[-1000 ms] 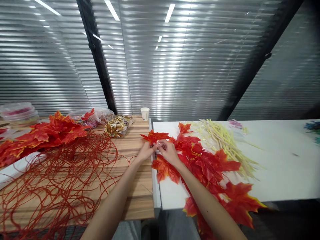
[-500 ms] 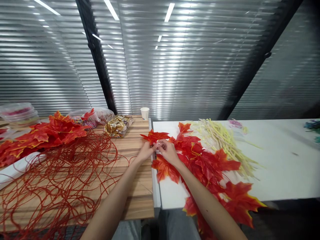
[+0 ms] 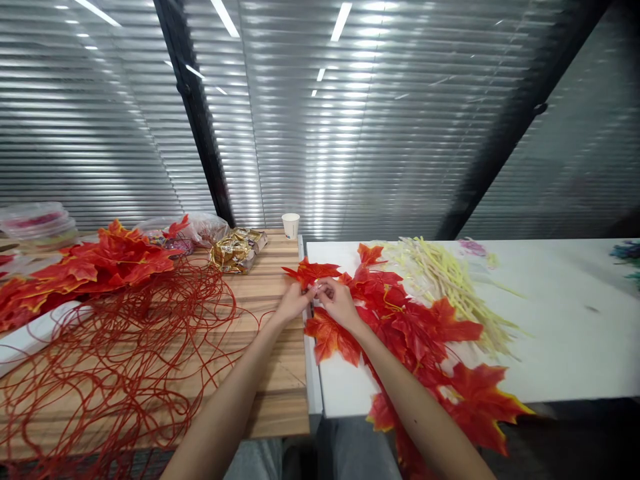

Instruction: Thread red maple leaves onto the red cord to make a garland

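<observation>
My left hand (image 3: 293,302) and my right hand (image 3: 337,301) meet over the seam between two tables, fingertips pinched close together. Just beyond them, a red artificial maple leaf (image 3: 313,270) has its base at my left fingers. What the right fingertips pinch is too small to make out. A thin red cord (image 3: 249,311) runs from a big loose tangle of red cord (image 3: 145,333) toward my left hand. Beneath and beside my right forearm lies a string of red-orange maple leaves (image 3: 420,327), trailing over the white table's front edge.
More maple leaves (image 3: 115,257) are piled at left, beside a white bar-shaped object (image 3: 40,333). Gold-wrapped packets (image 3: 237,250) and a paper cup (image 3: 291,227) stand at the back. Pale yellow strips (image 3: 450,287) lie on the white table (image 3: 565,333). Blinds (image 3: 310,133) rise behind.
Almost nothing differs. Both hands keep the same pinched pose at the leaf, and the whole view has shifted very slightly.
</observation>
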Tool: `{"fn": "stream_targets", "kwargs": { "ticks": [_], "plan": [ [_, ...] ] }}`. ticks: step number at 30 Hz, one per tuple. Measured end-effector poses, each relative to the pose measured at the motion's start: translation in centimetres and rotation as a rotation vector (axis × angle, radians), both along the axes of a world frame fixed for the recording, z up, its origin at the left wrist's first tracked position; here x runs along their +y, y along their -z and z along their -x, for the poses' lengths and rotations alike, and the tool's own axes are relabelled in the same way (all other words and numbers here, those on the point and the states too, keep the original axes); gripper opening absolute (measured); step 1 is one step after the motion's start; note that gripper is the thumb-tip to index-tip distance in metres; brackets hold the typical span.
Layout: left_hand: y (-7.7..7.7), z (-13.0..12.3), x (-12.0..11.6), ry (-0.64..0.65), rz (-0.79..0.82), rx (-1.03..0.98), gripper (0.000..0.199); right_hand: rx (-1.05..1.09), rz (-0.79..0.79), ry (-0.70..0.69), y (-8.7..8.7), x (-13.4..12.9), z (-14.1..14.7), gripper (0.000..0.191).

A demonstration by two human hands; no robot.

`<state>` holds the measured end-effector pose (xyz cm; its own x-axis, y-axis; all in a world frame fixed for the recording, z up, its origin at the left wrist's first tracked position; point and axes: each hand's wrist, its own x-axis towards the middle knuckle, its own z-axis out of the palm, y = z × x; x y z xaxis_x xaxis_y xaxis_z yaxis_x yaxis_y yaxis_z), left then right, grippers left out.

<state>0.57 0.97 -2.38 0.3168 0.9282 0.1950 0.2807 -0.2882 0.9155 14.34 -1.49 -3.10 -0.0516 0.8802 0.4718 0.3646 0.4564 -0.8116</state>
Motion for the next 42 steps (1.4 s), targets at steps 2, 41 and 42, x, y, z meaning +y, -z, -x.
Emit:
{"fn": "stream_targets", "kwargs": {
  "ticks": [2, 41, 42],
  "plan": [
    [0.04, -0.01, 0.05, -0.004, -0.006, 0.024, 0.029, -0.008, 0.003, 0.003, 0.05, 0.05, -0.02, 0.017],
    [0.66, -0.13, 0.28, -0.076, -0.077, 0.203, 0.023, -0.026, 0.032, -0.008, -0.15, 0.02, -0.12, 0.018],
    [0.6, -0.14, 0.25, -0.076, -0.075, 0.213, 0.023, -0.024, 0.034, -0.007, -0.14, 0.03, -0.12, 0.018]
  ]
}}
